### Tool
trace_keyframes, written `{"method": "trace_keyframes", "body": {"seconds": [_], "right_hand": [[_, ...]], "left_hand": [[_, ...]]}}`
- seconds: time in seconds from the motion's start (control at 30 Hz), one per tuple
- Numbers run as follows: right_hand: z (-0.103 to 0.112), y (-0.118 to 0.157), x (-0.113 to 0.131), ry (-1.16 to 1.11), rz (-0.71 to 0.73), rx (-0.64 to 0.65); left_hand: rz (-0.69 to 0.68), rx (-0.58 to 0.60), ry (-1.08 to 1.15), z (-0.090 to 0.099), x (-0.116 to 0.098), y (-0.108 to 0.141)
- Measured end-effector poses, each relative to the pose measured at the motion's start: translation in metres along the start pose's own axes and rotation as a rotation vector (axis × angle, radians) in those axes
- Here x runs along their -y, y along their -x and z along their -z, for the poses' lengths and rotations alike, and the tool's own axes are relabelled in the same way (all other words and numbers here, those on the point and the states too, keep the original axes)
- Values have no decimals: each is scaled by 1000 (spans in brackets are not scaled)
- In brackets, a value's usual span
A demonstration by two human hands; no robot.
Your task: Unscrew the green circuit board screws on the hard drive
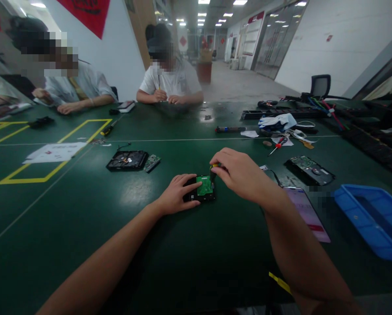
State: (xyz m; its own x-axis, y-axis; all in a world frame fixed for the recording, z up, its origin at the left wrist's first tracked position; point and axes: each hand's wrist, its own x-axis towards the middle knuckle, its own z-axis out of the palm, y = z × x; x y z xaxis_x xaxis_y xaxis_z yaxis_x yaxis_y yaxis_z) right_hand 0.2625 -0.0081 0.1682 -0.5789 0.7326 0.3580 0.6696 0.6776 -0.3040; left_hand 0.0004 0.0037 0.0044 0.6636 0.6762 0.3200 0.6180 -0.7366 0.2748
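Observation:
A hard drive (209, 197) lies on the green table in front of me, its green circuit board (204, 185) facing up. My left hand (175, 195) grips it from the left, with the thumb along the near edge and the fingers over the far side and the board. Above the drive's right end, my right hand (237, 174) is closed around a screwdriver (213, 171) with a yellow and black handle. The screwdriver stands nearly upright, pointing down at the right part of the board. Whether its tip sits in a screw is too small to tell.
Left of me lie an opened drive (127, 160) and a loose circuit board (152, 163). To the right are another drive (310, 169), a phone (306, 213), a blue bin (369, 218) and a red screwdriver (278, 145). Two people (169, 83) sit opposite.

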Motion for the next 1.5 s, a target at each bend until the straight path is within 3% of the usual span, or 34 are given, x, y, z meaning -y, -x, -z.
{"method": "trace_keyframes", "body": {"seconds": [0.93,1.27,1.5], "right_hand": [[-16,8,8,69,-78,-66],[-50,22,-9,-179,-158,-92],[-79,40,-21,-383,-263,-306]], "left_hand": [[21,-32,15,-4,2,-1],[38,-46,30,-8,4,-2],[58,-30,28,-7,3,0]]}}
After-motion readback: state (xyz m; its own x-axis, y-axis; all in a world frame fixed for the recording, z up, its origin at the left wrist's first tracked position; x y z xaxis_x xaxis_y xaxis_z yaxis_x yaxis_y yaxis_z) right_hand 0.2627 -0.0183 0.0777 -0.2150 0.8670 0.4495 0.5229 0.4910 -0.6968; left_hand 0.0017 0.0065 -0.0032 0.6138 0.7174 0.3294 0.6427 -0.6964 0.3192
